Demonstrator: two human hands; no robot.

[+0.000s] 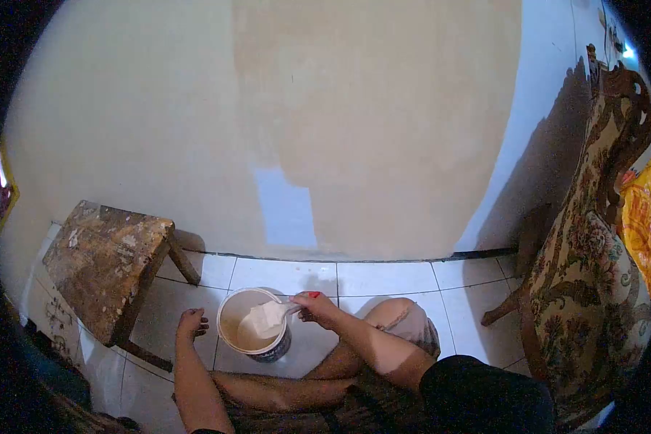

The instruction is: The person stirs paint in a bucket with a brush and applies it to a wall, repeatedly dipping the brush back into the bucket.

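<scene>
My right hand (317,309) is closed round the handle of a paintbrush (269,318). The wide bristles are coated in pale cream paint and sit within the mouth of a paint bucket (276,350), tilted down to the left. Cream paint also coats the inside of the bucket, which stands on the floor in front of my crossed legs. To the left of the bucket, my left hand (192,322) hovers with loosely bent fingers and holds nothing. Ahead, the wall (383,145) carries beige paint, with a pale bluish patch (287,210) low down.
A paint-spattered wooden stool (108,260) stands on the left. On the right is a carved, floral-upholstered chair (593,289), with a yellow-orange bag (642,217) behind it. White tiles (383,277) cover the floor up to the wall. A bluish strip (535,72) borders the beige on the right.
</scene>
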